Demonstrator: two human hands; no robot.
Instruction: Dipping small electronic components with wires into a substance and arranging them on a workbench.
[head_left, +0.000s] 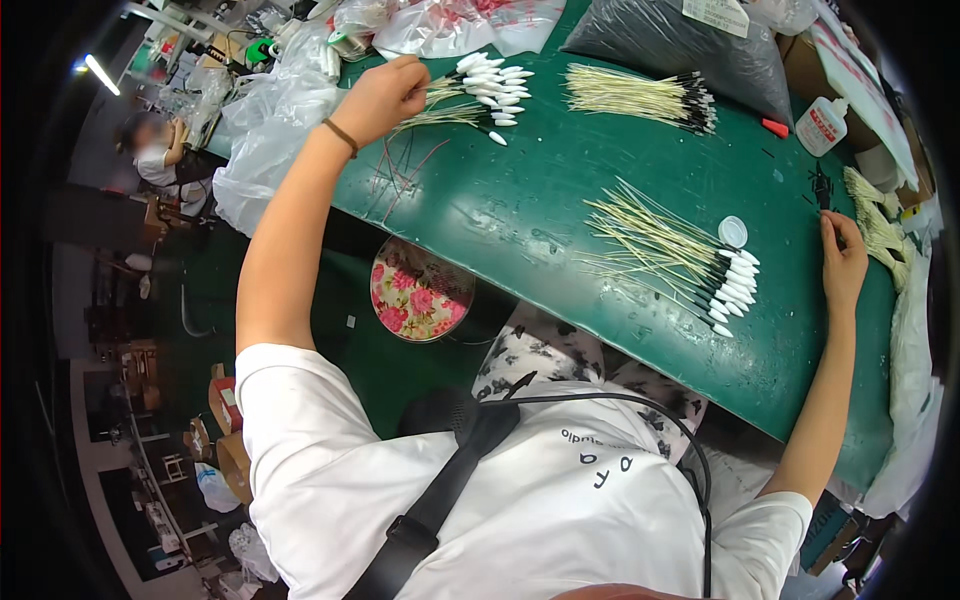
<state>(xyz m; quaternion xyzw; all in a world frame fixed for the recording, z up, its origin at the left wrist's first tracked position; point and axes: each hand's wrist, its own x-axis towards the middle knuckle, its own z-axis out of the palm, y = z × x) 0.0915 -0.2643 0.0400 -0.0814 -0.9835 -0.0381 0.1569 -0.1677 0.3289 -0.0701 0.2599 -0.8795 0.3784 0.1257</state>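
Note:
At the far left of the green table, my left hand (388, 98) is closed, its fingertips pressed together beside a bundle of thin yellowish wires with white bullet-shaped tips (492, 82). What it pinches, if anything, is hidden. Far to the right, my right hand (843, 258) has its thumb and fingers together at the lower end of a little heap of small black pieces (821, 184). Whether a piece sits in that pinch is too small to tell. Between the hands lies another bundle of white-tipped wires (680, 255), and farther back a bundle of black-tipped wires (640, 98).
A clear round lid (733, 232) touches the nearer bundle. At the back right stand a white glue bottle (822, 126), a red cap (775, 127) and a large grey bag (690, 50). Pale strands (878, 225) hang along the right edge. A flowered stool (422, 292) is below the table.

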